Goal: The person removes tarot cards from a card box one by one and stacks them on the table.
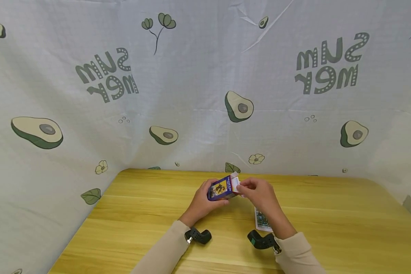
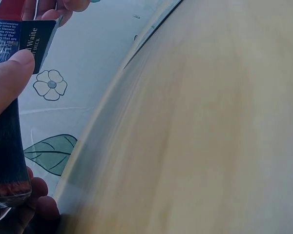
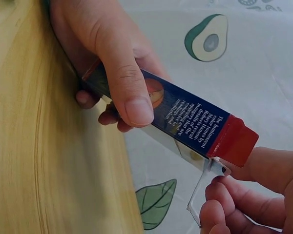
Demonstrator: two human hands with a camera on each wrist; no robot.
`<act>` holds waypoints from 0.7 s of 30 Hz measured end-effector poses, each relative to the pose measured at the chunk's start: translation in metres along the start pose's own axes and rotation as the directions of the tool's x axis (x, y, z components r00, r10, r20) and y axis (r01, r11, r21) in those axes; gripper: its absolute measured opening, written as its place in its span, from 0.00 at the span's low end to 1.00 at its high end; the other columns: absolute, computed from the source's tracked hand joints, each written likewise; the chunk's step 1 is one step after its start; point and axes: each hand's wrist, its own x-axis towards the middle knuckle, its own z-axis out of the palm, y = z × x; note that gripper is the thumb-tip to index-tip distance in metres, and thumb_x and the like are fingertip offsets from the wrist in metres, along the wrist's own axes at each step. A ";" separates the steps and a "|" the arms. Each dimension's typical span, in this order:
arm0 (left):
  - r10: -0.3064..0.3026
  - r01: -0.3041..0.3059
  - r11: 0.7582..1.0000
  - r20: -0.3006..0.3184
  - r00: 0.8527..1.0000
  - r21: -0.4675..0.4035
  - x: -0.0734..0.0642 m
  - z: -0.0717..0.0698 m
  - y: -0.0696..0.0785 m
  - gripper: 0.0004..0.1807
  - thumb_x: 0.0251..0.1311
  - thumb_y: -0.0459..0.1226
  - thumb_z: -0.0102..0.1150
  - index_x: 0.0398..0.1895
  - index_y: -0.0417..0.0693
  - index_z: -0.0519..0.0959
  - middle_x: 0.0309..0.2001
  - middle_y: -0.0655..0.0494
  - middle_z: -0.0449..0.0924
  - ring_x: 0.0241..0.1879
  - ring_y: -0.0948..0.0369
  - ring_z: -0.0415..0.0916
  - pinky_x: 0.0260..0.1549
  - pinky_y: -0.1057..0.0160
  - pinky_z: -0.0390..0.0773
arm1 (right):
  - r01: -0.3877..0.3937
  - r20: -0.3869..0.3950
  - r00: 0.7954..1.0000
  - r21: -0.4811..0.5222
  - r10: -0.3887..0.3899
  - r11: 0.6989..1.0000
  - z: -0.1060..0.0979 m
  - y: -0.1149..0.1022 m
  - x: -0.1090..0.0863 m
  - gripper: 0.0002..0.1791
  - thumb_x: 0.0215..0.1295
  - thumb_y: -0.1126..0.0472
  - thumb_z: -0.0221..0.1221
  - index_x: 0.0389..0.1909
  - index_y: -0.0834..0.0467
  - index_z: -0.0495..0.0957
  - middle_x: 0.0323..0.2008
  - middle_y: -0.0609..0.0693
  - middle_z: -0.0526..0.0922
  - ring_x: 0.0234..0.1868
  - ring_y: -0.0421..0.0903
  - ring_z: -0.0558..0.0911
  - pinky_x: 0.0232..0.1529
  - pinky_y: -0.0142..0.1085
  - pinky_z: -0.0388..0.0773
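Note:
My left hand point(image 1: 205, 199) grips a blue tarot deck box point(image 1: 219, 190), thumb along one side and fingers around the other. Its end stands open toward the right, with a red side flap point(image 3: 237, 142) and a lid flap point(image 2: 39, 44) folded out. At that opening, my right hand point(image 1: 260, 192) pinches a white card-like piece point(image 1: 235, 184) between thumb and fingers; its kind is mostly hidden. A patterned card point(image 1: 262, 220) with a pale border lies on the table, partly covered by the right forearm; whether it is one card or a stack I cannot tell.
The wooden table point(image 1: 150, 213) runs back to a white curtain point(image 1: 191, 76) printed with avocados, leaves and flowers. A black wrist device point(image 1: 200, 236) sits on the left wrist and another black device point(image 1: 260, 240) on the right.

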 end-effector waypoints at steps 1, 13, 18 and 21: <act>-0.004 0.004 1.000 0.000 1.000 -0.003 0.002 0.001 -0.005 0.36 0.52 0.42 0.72 0.64 0.49 0.66 0.54 0.54 0.70 0.50 0.60 0.69 0.49 0.63 0.72 | -0.006 0.001 1.000 0.002 0.006 1.000 -0.001 0.000 0.000 0.15 0.63 0.54 0.63 0.41 0.62 0.82 0.37 0.53 0.84 0.35 0.48 0.78 0.38 0.39 0.78; -0.025 0.025 0.999 0.001 1.000 -0.032 0.010 0.004 -0.028 0.37 0.50 0.49 0.72 0.64 0.58 0.66 0.54 0.59 0.70 0.50 0.61 0.69 0.50 0.62 0.73 | -0.042 0.012 0.999 0.061 0.041 0.997 -0.008 0.001 0.007 0.16 0.63 0.55 0.62 0.44 0.65 0.81 0.37 0.56 0.85 0.36 0.54 0.82 0.34 0.38 0.78; -0.041 0.041 0.999 0.000 0.999 -0.027 0.010 0.004 -0.027 0.38 0.50 0.49 0.72 0.64 0.58 0.66 0.54 0.59 0.70 0.51 0.62 0.69 0.50 0.63 0.73 | -0.051 0.027 0.998 0.092 0.049 0.994 -0.013 0.001 0.008 0.17 0.64 0.56 0.62 0.45 0.66 0.80 0.39 0.58 0.85 0.33 0.52 0.82 0.34 0.43 0.80; -0.048 0.048 0.998 0.002 0.999 -0.035 0.010 0.004 -0.027 0.38 0.51 0.49 0.72 0.64 0.59 0.65 0.55 0.59 0.69 0.51 0.62 0.69 0.51 0.63 0.73 | -0.048 0.038 0.998 0.126 0.044 0.991 -0.016 0.002 0.010 0.17 0.64 0.57 0.62 0.45 0.67 0.79 0.38 0.58 0.85 0.33 0.52 0.83 0.34 0.42 0.80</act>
